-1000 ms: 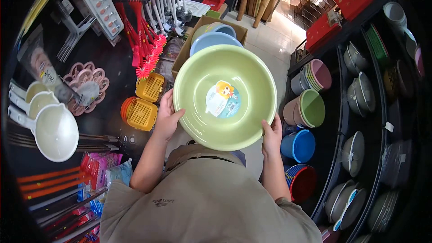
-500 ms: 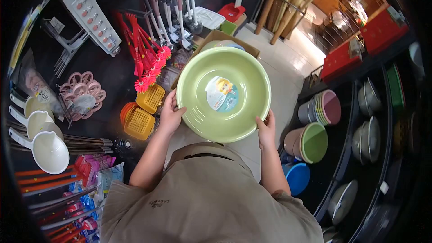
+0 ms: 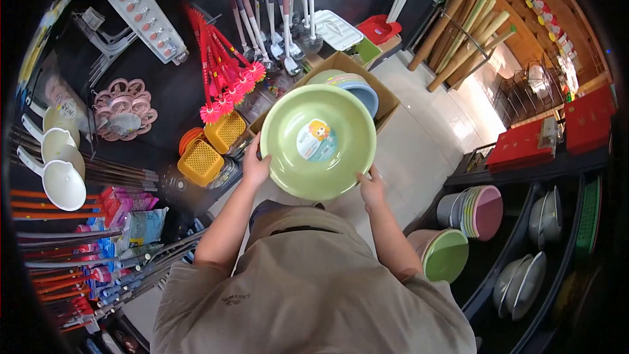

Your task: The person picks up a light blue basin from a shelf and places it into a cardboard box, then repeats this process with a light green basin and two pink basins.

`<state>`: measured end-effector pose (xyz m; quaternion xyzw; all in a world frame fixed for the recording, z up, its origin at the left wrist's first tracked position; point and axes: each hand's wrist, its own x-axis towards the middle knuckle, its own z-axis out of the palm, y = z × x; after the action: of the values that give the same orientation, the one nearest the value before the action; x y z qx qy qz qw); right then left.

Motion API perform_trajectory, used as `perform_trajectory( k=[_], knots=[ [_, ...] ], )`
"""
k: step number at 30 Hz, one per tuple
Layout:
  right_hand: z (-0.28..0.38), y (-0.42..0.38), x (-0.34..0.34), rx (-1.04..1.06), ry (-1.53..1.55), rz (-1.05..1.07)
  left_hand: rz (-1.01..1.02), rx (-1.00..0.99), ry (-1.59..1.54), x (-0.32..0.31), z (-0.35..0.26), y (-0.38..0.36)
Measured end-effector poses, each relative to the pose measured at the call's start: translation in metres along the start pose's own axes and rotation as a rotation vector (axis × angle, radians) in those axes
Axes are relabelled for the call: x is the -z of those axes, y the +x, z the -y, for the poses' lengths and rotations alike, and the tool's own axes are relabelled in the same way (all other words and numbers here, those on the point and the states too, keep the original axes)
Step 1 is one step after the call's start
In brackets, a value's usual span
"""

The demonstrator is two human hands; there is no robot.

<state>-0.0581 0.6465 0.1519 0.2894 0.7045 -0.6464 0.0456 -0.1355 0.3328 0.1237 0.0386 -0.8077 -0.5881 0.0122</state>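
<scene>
Between my hands is a light green plastic basin (image 3: pixel 295 174), its inside facing up toward me. A round sticker (image 3: pixel 316 141) with a cartoon figure is stuck on its bottom. My left hand (image 3: pixel 255 162) grips the rim on the left, thumb on the inner side. On the lower right, my right hand (image 3: pixel 371 189) is closed on the rim. Just beyond the basin stands a cardboard box (image 3: pixel 388 95) with more basins stacked in it, among them a blue one (image 3: pixel 364 95). The held basin overlaps the near part of that box.
Yellow baskets (image 3: pixel 202 162) and red-handled brushes (image 3: pixel 213 59) are on the left. White ladles (image 3: pixel 64 185) hang farther left. Nested buckets (image 3: pixel 486 213) and metal bowls (image 3: pixel 527 285) fill shelves on the right. Wooden poles (image 3: pixel 452 33) stand at the back beside the tiled floor (image 3: pixel 413 128).
My view has turned, so the shelves and the box have shifted. The box with stacked basins shows more now. Both hands still hold the green basin, which appears slightly smaller and farther left.
</scene>
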Motion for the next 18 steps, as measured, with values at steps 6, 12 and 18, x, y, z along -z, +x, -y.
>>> perform_trajectory(
  k=[6, 12, 18],
  knots=[
    [-0.009, 0.013, 0.009, -0.044, -0.119, 0.154, 0.005, 0.009, 0.197, -0.015, 0.031, -0.004],
    [-0.016, 0.019, 0.009, -0.061, -0.180, 0.134, 0.036, 0.119, 0.253, -0.025, 0.037, 0.001],
    [-0.048, 0.020, 0.007, -0.100, -0.245, 0.070, 0.103, 0.281, 0.020, -0.018, 0.050, -0.004]
  ],
)
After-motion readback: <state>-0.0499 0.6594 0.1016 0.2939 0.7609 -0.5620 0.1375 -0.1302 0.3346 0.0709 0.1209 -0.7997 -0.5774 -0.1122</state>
